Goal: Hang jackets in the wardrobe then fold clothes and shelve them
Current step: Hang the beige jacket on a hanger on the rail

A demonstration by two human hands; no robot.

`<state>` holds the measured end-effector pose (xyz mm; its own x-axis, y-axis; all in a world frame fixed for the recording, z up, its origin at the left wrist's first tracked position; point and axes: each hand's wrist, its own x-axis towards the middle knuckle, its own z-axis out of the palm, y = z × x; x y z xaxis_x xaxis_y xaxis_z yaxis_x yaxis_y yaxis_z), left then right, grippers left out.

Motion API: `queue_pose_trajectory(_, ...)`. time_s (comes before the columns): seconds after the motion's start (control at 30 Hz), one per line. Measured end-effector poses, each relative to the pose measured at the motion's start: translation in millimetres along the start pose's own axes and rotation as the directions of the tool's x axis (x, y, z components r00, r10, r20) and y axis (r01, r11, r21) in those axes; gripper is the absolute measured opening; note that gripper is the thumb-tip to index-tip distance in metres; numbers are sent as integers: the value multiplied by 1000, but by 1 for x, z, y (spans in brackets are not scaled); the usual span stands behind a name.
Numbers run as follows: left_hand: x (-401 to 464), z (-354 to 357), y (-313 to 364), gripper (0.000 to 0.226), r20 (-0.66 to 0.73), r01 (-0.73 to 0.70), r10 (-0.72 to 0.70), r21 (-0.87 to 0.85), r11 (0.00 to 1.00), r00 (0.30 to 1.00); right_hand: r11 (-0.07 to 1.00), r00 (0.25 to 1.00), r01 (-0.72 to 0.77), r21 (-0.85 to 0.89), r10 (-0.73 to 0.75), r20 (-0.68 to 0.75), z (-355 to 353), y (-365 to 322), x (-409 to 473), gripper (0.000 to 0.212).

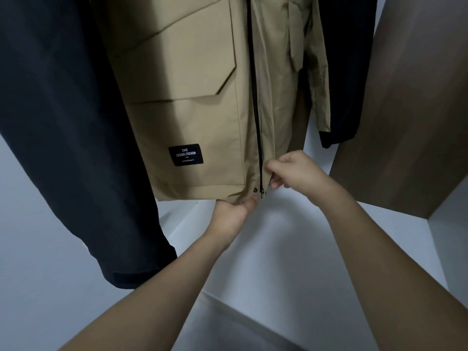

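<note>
Overhead, a tan jacket [192,97] of smooth, crisp woven cloth hangs in the wardrobe [405,138], filling the upper middle of the view. It has a large angular flap pocket, a black zipper [255,102] running straight down its front, and a black rectangular label [186,154] with white lettering near the hem. Left of it hangs a dark charcoal garment [63,138] of soft matte fabric, its long sleeve drooping low; right of it, partly hidden behind the tan cloth, hangs a black garment [352,72]. The wardrobe's side panel is brown with a faint wood grain, and its floor and back wall are smooth white board. Both bare arms reach up from below. The left hand [231,215] grips the jacket's bottom hem just left of the zipper, fingers curled into the fabric. The right hand [295,171] pinches the right front edge beside the zipper's lower end. Two small round metal snaps [259,190] sit at the hem between the hands.
</note>
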<state>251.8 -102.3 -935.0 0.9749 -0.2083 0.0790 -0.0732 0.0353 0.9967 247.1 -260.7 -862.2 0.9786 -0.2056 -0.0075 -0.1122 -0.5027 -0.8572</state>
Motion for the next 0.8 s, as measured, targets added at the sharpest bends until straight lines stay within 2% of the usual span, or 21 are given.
queue_pose_trajectory(0.13, 3, 2, -2, 21, 33, -54, 54, 10, 998, 998, 996, 998, 50, 75, -53, 37, -6, -4, 0, 37)
queue_pose_trajectory(0.27, 6, 13, -7, 24, -26, -67, 66, -51, 996, 998, 986, 996, 57, 155, -66, 52, -5, -17, 0, 34)
queue_pose_trajectory(0.37, 14, 20, -12, 27, -80, -61, 55, -75, 995, 995, 970, 998, 21, 241, -33, 45, -8, -20, -1, 41)
queue_pose_trajectory(0.5, 31, 28, -15, 21, -202, -44, 27, -78, 996, 979, 922, 995, -74, 381, 95, -37, -25, -8, -1, 46)
queue_pose_trajectory(0.63, 46, 35, -19, 17, -269, -34, 4, -107, 994, 963, 869, 946, -215, 447, 298, -125, -31, 17, 3, 33)
queue_pose_trajectory(0.7, 48, 36, -19, 19, -258, -51, 21, -109, 993, 966, 848, 918, -297, 439, 380, -114, -26, 33, 3, 25)
queue_pose_trajectory(0.8, 47, 33, -18, 22, -179, -47, 32, -84, 995, 983, 781, 887, -408, 474, 463, 1, -12, 53, 5, 23)
